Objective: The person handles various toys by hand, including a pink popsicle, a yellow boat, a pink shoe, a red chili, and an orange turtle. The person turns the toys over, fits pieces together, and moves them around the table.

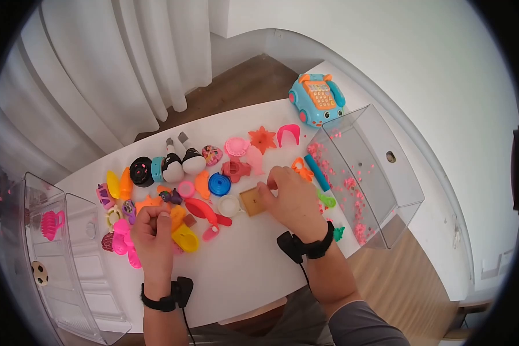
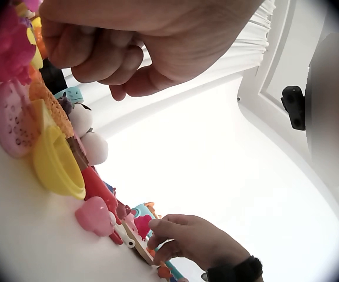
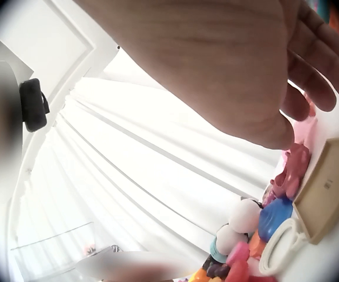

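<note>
One squarish tan tray (image 1: 252,203) on the table (image 1: 230,282), just beside the right grip (image 1: 295,206) | probably light, stiff, smooth; pinch opposite rims | right: fingers loosely bent, partly spread, nothing seen held | left grip (image 1: 154,241) near yellow cup (image 1: 185,239): curled narrow, contents can't tell

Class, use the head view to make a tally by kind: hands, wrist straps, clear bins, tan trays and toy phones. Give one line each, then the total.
Hands: 2
Wrist straps: 2
Clear bins: 2
Tan trays: 1
Toy phones: 1
Total: 8
</note>
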A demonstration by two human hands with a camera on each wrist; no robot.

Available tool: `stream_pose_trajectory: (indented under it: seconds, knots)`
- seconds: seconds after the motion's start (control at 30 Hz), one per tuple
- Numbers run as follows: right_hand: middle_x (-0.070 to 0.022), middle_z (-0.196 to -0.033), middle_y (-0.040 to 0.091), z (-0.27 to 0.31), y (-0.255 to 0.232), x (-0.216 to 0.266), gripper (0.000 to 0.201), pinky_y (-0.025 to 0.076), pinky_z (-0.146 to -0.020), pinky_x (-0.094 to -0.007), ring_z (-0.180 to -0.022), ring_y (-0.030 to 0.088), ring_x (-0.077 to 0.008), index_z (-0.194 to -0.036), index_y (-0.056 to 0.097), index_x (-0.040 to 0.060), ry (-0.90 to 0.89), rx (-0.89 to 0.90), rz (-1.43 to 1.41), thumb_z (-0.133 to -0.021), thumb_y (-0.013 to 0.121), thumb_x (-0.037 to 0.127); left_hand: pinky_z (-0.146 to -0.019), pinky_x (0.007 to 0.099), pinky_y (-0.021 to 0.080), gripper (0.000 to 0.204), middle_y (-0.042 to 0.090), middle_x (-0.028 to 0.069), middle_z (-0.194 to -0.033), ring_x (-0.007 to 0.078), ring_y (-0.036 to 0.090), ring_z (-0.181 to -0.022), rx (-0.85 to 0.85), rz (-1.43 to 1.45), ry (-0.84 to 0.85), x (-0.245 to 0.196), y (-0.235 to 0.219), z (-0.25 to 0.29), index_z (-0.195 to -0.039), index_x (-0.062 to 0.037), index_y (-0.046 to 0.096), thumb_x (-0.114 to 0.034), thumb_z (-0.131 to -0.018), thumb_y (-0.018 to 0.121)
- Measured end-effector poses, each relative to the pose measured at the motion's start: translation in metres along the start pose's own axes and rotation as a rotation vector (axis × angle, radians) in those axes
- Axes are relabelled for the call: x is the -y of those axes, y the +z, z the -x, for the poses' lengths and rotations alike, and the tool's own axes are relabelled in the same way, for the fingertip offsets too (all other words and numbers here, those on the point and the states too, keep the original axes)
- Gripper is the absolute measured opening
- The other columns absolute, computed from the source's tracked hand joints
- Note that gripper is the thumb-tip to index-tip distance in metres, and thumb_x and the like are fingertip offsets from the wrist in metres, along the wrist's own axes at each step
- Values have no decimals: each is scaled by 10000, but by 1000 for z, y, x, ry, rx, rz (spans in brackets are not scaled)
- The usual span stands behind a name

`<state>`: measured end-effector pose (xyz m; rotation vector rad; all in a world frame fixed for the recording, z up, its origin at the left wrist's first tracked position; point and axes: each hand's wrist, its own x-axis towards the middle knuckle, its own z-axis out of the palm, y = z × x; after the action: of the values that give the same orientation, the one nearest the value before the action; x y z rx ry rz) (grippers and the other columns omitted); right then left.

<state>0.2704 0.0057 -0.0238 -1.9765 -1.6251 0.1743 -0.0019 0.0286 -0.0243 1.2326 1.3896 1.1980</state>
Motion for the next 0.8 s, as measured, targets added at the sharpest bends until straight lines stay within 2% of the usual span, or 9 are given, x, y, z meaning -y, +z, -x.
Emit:
stream_pose_trajectory:
  seconds: [0.07,0.2,0.27,0.37,0.4,0.47,0.6,0.67,0.8]
  knots:
    - [-99,-811,673,-1,-8,-2,153,506,-689,-445,-712,661,-331,-847,690,85,-53,47,16,-891,728,227,-639,173,394,64,609,-49,-806,-2,519,-711,1,0,10,0,0,0,-1000,-5,635,-64,-1017,620]
    - [-74,-849,677,1,-12,-2,119,487,-763,-431,-787,663,-292,-794,734,111,-198,233,-13,-870,725,202,-644,171,395,64,615,-49,-814,-3,522,-717,-3,17,-9,-2,1,1,-1002,-4,636,-64,-1017,622]
    - [-46,-868,676,5,-8,2,77,456,-843,-413,-858,652,-251,-879,761,130,-294,191,113,-845,729,191,-646,170,396,64,617,-49,-816,-3,523,-718,-1,16,-14,-2,0,1,-1003,-3,637,-64,-1018,622]
    - [-24,-861,671,5,-6,5,117,442,-884,-400,-892,642,-230,-942,769,143,-345,145,69,-837,731,178,-646,171,395,65,616,-50,-816,-4,522,-719,-4,9,-12,1,0,0,-1007,-3,638,-64,-1019,620]
    - [-24,-861,671,3,-5,2,117,442,-884,-400,-892,642,-230,-942,769,143,-343,145,70,-837,731,178,-647,170,396,66,619,-48,-819,-3,524,-721,-4,8,-25,3,-2,-1,-1009,-2,638,-64,-1020,619]
    - [-46,-819,673,-3,-1,-6,84,438,-812,-438,-821,646,-269,-910,734,135,-400,-16,-65,-844,706,179,-648,170,398,67,622,-46,-822,-2,527,-722,4,9,-41,4,-3,-1,-1011,-2,639,-64,-1021,618]
    - [-42,-755,674,-3,-32,-13,127,442,-809,-435,-793,660,-268,-948,732,127,-185,-45,17,-831,721,173,-649,172,396,69,623,-44,-827,0,526,-720,7,5,-40,3,-3,-1,-1020,-1,640,-66,-1020,618]
    - [-59,-667,656,7,-43,-7,167,452,-765,-438,-715,672,-276,-922,689,93,-70,111,182,-800,743,194,-652,173,398,72,626,-43,-830,1,530,-724,15,-3,-32,4,-4,-1,-1022,0,640,-68,-1021,617]
    - [-85,-606,623,20,-40,2,226,463,-693,-428,-638,666,-297,-880,632,69,-108,178,240,-768,757,221,-670,176,420,83,642,-33,-850,6,555,-747,22,-14,-25,6,-4,-2,-1037,4,645,-72,-1022,616]
